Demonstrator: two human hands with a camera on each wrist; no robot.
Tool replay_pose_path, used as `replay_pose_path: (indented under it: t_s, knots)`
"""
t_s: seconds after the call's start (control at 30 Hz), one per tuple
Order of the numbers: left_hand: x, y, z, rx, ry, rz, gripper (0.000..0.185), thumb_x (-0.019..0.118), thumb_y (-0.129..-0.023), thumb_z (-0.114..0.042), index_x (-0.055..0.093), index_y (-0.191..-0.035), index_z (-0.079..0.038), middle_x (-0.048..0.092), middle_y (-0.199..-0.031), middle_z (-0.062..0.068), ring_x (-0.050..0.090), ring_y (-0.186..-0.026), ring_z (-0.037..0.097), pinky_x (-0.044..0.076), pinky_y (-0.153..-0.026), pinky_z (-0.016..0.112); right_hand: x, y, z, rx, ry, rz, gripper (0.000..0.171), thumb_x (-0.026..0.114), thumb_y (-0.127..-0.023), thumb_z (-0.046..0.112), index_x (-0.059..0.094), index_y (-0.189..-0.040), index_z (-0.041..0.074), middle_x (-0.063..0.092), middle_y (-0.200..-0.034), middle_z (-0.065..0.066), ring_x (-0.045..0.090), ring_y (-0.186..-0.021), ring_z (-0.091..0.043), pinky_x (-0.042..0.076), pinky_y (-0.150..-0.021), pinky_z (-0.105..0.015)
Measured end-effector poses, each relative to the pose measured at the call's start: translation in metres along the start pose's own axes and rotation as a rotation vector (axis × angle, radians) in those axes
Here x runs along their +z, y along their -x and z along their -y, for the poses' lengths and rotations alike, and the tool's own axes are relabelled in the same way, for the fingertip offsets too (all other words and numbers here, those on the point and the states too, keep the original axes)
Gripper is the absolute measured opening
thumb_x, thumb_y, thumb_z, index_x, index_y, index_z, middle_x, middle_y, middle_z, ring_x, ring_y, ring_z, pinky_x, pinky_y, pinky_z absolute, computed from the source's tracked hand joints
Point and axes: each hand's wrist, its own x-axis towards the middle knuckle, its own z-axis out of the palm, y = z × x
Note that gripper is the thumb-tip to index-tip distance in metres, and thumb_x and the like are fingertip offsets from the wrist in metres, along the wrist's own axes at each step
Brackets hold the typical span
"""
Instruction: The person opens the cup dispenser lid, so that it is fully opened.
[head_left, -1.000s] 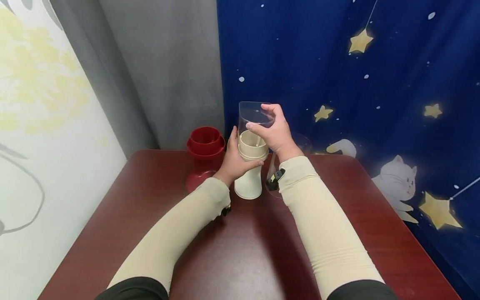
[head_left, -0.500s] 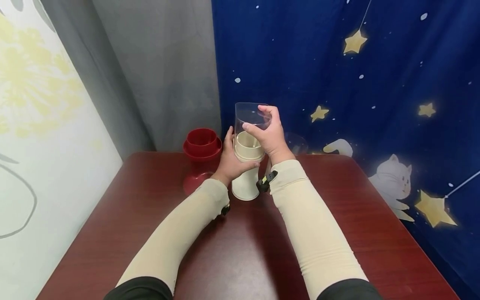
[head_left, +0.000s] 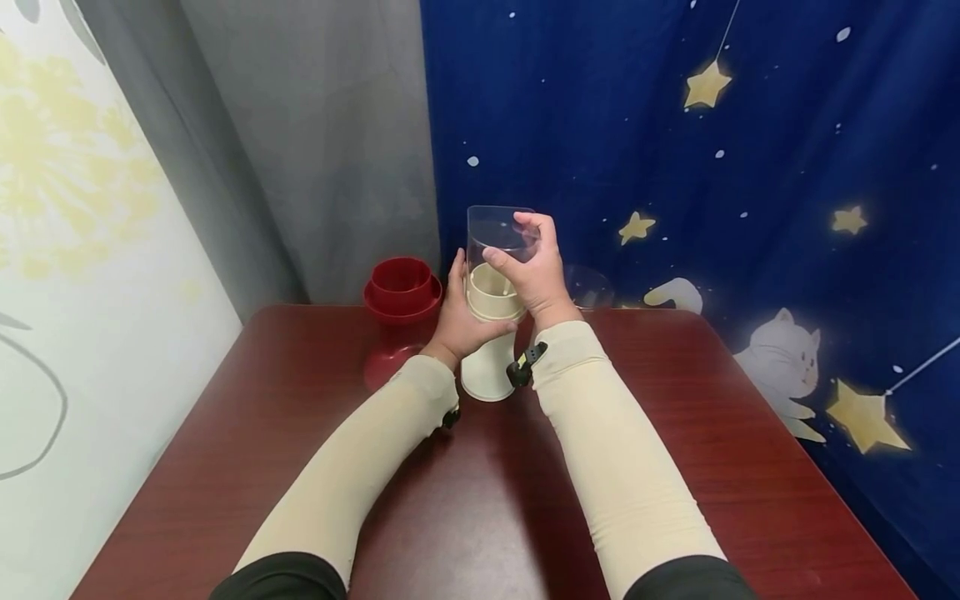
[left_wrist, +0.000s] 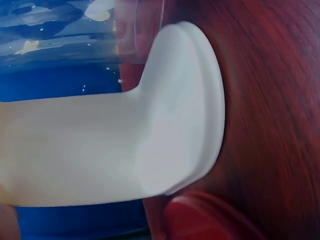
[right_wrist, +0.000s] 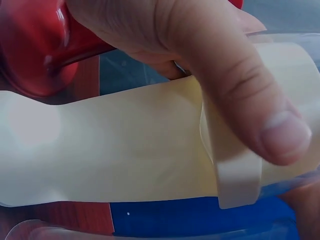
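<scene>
A cream plastic stand [head_left: 487,371] with a flared foot and a collared cup top stands upright on the table. My left hand [head_left: 459,321] wraps its collar, thumb across the front, as the right wrist view shows on the cream stand [right_wrist: 125,150]. Around the cup top sits a clear plastic cylinder [head_left: 491,227]. My right hand [head_left: 542,271] grips that cylinder from the right, thumb in front and fingers near its upper rim. In the left wrist view the foot of the cream stand [left_wrist: 185,110] rests on the wood, with the hand almost wholly out of frame.
A red stand [head_left: 401,308] of like shape is just left of the cream one. Behind my right wrist stands a second clear cylinder [head_left: 591,290], partly hidden. The dark red table [head_left: 450,508] ends at a blue star curtain [head_left: 585,108] and a grey curtain [head_left: 330,150].
The head view has drifted slightly, shifting everything a little left. My right wrist and forearm have swung left toward the cream stand. Both hands keep their holds on the stand and cylinder.
</scene>
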Motion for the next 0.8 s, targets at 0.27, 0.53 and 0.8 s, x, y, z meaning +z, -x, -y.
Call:
replay_pose_path:
  t_s: [0.27, 0.53, 0.8]
  knots:
    - [-0.0025, 0.0009, 0.0019, -0.011, -0.040, 0.034, 0.150, 0.100, -0.064, -0.038, -0.007, -0.168, -0.039, 0.024, -0.174, 0.007, 0.040, -0.152, 0.029, 0.043, -0.120, 0.047, 0.0013, 0.0038, 0.0003, -0.010, 0.002, -0.003, 0.075, 0.082, -0.081, 0.020, 0.045, -0.145, 0.007, 0.051, -0.148, -0.015, 0.048, -0.140, -0.027, 0.043, -0.118, -0.045]
    - [-0.0008, 0.0022, 0.0011, -0.033, -0.075, 0.032, 0.149, 0.100, -0.063, -0.041, -0.004, -0.170, -0.035, 0.029, -0.170, 0.009, 0.044, -0.147, 0.029, 0.046, -0.118, 0.047, 0.0011, 0.0059, -0.0011, -0.021, -0.045, -0.003, 0.075, 0.082, -0.080, 0.020, 0.045, -0.143, 0.007, 0.052, -0.146, -0.015, 0.050, -0.137, -0.027, 0.046, -0.115, -0.045]
    - [-0.0036, 0.0036, -0.0007, -0.023, -0.072, 0.034, 0.147, 0.099, -0.065, -0.040, -0.005, -0.169, -0.038, 0.028, -0.170, 0.009, 0.044, -0.147, 0.029, 0.045, -0.119, 0.047, 0.0041, 0.0064, -0.0013, -0.046, -0.068, 0.003, 0.081, 0.085, -0.076, 0.023, 0.044, -0.144, 0.007, 0.051, -0.143, -0.016, 0.055, -0.133, -0.040, 0.051, -0.110, -0.042]
